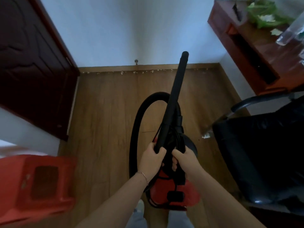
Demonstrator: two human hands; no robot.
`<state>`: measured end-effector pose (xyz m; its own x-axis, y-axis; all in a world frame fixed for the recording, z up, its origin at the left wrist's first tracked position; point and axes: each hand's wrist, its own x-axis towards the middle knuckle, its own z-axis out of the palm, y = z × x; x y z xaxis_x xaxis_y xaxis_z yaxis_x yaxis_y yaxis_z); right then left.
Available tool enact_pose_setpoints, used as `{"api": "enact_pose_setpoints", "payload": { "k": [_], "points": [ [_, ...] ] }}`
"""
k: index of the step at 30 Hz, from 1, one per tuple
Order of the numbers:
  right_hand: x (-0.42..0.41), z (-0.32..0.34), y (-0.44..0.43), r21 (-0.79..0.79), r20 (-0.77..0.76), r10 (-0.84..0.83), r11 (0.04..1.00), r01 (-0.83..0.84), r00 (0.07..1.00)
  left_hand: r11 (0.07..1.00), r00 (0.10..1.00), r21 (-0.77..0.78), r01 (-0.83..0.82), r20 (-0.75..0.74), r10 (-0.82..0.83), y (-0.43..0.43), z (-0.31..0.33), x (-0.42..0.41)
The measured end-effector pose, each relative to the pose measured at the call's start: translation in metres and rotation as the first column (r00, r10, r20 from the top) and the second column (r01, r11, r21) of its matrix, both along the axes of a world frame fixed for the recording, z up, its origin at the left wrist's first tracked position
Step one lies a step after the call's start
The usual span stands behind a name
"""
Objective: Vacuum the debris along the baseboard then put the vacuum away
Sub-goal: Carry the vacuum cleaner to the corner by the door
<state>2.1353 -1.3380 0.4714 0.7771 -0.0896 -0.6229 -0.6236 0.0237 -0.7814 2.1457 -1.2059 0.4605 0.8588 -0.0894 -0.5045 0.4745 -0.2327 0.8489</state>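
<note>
A red and black canister vacuum (174, 193) hangs in front of me above the wooden floor. My left hand (152, 159) is wrapped around the lower end of its black wand (175, 99), which points up and away toward the wall. My right hand (184, 160) grips the vacuum's black top handle. A black hose (139, 116) loops out to the left of the body. Small pale bits of debris (136, 72) lie scattered in a line along the wooden baseboard (115, 68) at the foot of the white wall.
A dark wooden door (32, 63) stands at the left. A red plastic stool (37, 183) sits at the lower left. A black office chair (259, 153) is at the right, under a reddish desk (253, 51) with green leaves on it. A pale scrap (206, 136) lies by the chair.
</note>
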Motion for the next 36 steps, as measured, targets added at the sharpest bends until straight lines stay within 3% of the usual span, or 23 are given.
{"api": "enact_pose_setpoints", "payload": {
  "k": [6, 12, 29, 36],
  "points": [
    [0.051, -0.033, -0.025, 0.0, -0.014, 0.173, 0.985, -0.174, 0.985, 0.982, 0.981, 0.013, -0.191, -0.038, 0.191, -0.026, -0.035, 0.031],
    [0.095, -0.099, -0.036, 0.03, -0.026, 0.202, 0.979, -0.201, 0.979, 0.963, 0.96, 0.04, -0.268, -0.07, 0.27, -0.042, -0.104, 0.062],
    [0.175, -0.44, -0.033, 0.054, 0.016, 0.146, 0.988, -0.147, 0.989, 0.961, 0.966, 0.109, -0.254, -0.015, 0.258, -0.041, -0.436, 0.148],
    [0.171, -0.526, -0.038, 0.075, -0.009, 0.136, 0.988, -0.135, 0.991, 0.965, 0.971, 0.112, -0.236, -0.022, 0.24, -0.049, -0.524, 0.144]
  ]
}}
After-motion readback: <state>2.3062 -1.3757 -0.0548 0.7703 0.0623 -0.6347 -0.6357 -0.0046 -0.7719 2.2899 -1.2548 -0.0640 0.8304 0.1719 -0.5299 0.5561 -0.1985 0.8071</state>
